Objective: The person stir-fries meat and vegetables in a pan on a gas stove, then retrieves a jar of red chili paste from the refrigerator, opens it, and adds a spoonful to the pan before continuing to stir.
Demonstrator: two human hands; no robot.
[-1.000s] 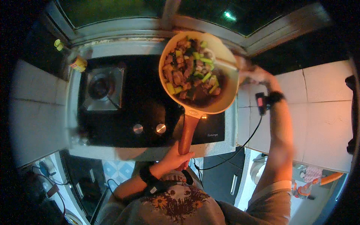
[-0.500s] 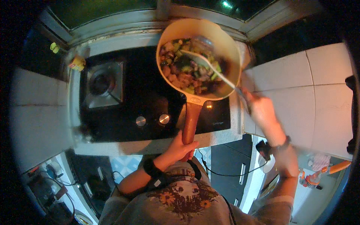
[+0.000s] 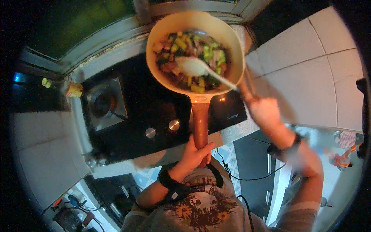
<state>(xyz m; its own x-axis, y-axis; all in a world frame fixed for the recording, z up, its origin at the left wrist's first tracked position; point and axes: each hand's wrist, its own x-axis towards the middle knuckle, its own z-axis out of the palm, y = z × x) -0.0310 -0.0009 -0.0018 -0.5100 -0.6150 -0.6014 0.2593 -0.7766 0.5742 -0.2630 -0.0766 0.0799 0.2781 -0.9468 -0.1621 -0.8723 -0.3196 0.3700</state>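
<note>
My left hand wraps round the brown handle of a cream-coloured wok, which is over the right side of the black gas cooktop. Inside the wok lies a mix of meat pieces and chopped green vegetables. With its fingers closed, my right hand grips the brown handle of a pale spatula. The spatula's broad head is over the near left part of the food, its shaft crossing the wok's right rim. Whether a burner burns under the wok is hidden.
An uncovered burner is at the cooktop's left, with two silver knobs near the front. A small yellow container stands at the back left. Tiled wall rises close on the right, and a black cable hangs below the counter.
The view has turned slightly. The spatula head has turned its broad face up and come nearer within the wok, and the food has shifted, showing more green. My left hand keeps its grip.
</note>
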